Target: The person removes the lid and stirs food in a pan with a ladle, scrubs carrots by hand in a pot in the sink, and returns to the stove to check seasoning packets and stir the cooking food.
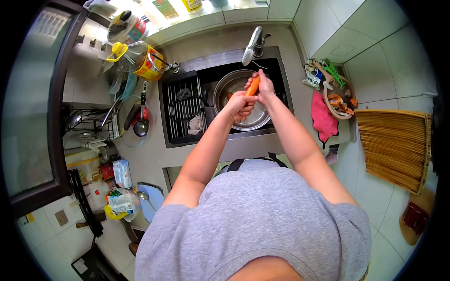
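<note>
- Fingers (pixel 244 113) of your left hand (pixel 240 105) are curled in and closed about the near end of an orange, tapered carrot (pixel 253 86), with the carrot held slantwise over the black rectangular sink (pixel 284 96).
- Your right hand (pixel 266 87) closes on the far end of the same carrot; its fingers are bent round it, but you cannot tell how they meet underneath, because the carrot and the hand hide that.
- Below both hands, inside the sink, sits a round, silver metal pot (pixel 222 88); the carrot is above its opening, and a small orange piece (pixel 229 95) shows at the pot's left part.
- At the sink's far edge, a silver metal faucet (pixel 253 45) leans in, its spout just beyond your hands.
- In the sink's left part, you have a black slatted rack (pixel 176 112) carrying a pale crumpled cloth (pixel 195 125).
- Left of the sink lies a dark round-bowled ladle (pixel 140 128); beyond the sink's far left corner stands a clear, yellow-capped plastic bottle (pixel 147 65) with a yellow-and-red label.
- Right of the sink, a pink cloth (pixel 323 118) lies beside a pale round basket (pixel 329 104), which holds a green plastic tool (pixel 333 74).
</note>
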The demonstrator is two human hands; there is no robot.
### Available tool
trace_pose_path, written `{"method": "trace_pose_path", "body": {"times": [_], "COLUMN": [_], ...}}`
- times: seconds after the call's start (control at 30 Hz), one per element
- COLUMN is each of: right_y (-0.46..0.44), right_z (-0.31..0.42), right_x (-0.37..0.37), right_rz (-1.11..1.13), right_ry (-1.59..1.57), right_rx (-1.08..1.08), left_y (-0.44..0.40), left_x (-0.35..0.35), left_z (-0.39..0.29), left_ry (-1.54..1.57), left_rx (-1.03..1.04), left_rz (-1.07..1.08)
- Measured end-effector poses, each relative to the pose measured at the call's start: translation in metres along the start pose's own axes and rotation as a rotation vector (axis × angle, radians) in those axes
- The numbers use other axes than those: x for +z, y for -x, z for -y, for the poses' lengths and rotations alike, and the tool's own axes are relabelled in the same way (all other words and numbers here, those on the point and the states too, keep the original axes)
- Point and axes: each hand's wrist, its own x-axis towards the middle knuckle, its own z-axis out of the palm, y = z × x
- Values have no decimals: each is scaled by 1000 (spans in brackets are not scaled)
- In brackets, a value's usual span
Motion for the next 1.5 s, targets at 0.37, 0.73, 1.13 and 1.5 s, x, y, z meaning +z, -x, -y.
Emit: {"method": "trace_pose_path", "body": {"times": [0.37,0.73,1.13,1.5], "right_y": [24,55,42,39], "right_z": [-49,-18,-33,-49], "right_x": [22,57,62,57], "right_rz": [-47,310,-63,-15], "right_ry": [812,-148,387,856], "right_rx": [-460,82,-109,-500], "left_y": [17,68,20,75], "left_x": [-10,-17,-16,13], "left_z": [32,16,60,8], "left_ry": [-730,511,-936,155], "left_rx": [530,94,834,113], "left_rz": [-565,463,-836,-218]}}
